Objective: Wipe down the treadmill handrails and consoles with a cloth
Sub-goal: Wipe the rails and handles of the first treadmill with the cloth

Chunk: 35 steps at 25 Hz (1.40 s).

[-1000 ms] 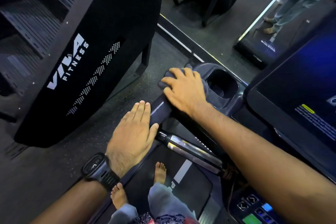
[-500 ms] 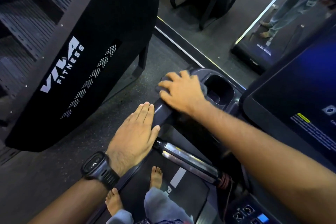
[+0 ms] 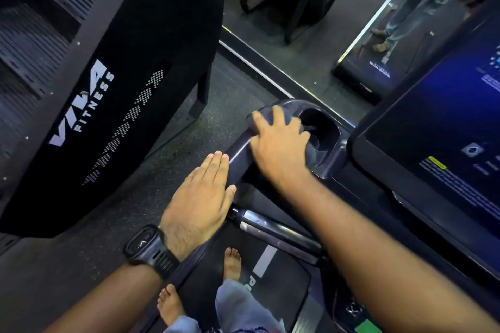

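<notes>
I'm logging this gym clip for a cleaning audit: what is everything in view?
Handrail: one, dark grey, treadmill's left side, under both hands.
Cloth: one, dark grey, under the right hand.
Cup holder: one, dark, beside the cloth.
Console screen: one, lit blue, far right.
Pulse bar: one, silver and black, below the handrail.
Neighbouring machine: one, black, white lettering, left.
Belt: one, black, white stripe, bottom centre.
Watch: one, black, left wrist.
Feet: two, bare, bottom centre.
Left hand: one, flat on the handrail.
Right hand: one, fingers spread, pressing the cloth.
</notes>
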Tool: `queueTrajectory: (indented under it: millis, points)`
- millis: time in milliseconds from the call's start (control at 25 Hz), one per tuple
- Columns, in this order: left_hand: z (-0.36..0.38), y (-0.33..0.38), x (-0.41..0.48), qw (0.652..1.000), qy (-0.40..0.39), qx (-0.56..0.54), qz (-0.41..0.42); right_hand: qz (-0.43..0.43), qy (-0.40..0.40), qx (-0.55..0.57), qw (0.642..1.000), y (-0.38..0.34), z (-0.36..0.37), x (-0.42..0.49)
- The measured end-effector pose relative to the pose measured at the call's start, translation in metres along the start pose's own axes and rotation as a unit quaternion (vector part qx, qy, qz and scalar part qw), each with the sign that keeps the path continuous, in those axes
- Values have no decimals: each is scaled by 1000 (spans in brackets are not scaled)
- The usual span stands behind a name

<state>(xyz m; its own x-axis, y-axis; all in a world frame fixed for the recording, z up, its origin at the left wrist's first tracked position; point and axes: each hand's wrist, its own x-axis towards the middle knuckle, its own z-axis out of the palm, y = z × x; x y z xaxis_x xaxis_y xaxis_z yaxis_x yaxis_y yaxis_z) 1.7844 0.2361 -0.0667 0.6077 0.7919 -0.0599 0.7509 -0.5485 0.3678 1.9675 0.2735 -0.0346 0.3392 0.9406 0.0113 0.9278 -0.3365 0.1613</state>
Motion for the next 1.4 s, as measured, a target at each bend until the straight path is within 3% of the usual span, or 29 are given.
queueTrajectory:
  millis: [120, 240, 280, 360, 440, 600, 720, 840, 1000, 1160, 1320, 1400]
  points:
    - [1, -3, 1, 1000, 2, -4, 10, -83, 10, 11, 996, 6, 1, -14]
    - [2, -3, -4, 1000, 3, -10, 6, 52, 2, 55, 997, 25, -7, -9]
    - [2, -3, -6, 1000, 5, -12, 2, 43, 21, 50, 998, 15, -3, -21]
    - [2, -3, -7, 1000, 3, -11, -3, -66, 45, 34, 996, -21, 5, -56]
    - [1, -5, -9, 1000, 0, -15, -4, -134, 53, -9, 989, -23, 5, -51]
    - [-4, -1, -13, 1000, -5, -21, -1, -66, 80, -175, 979, 29, -18, -14]
    - [-1, 0, -4, 1000, 1, -24, 3, -70, 83, -95, 990, 14, 2, -37]
    - [0, 4, 7, 999, 0, -34, 5, -128, 86, -31, 988, 19, 18, -38]
    - [2, 6, 16, 999, -2, -40, 6, 12, 22, 45, 999, 33, 11, -22]
    - [0, 9, 21, 999, -1, -48, 17, -93, 63, 29, 993, 27, 16, -28]
    - [4, 8, 29, 999, 10, -48, 23, 41, -9, 81, 996, 24, 4, 6]
    - [4, 10, 32, 999, 12, -44, 23, -56, 43, 37, 997, 11, 10, -11]
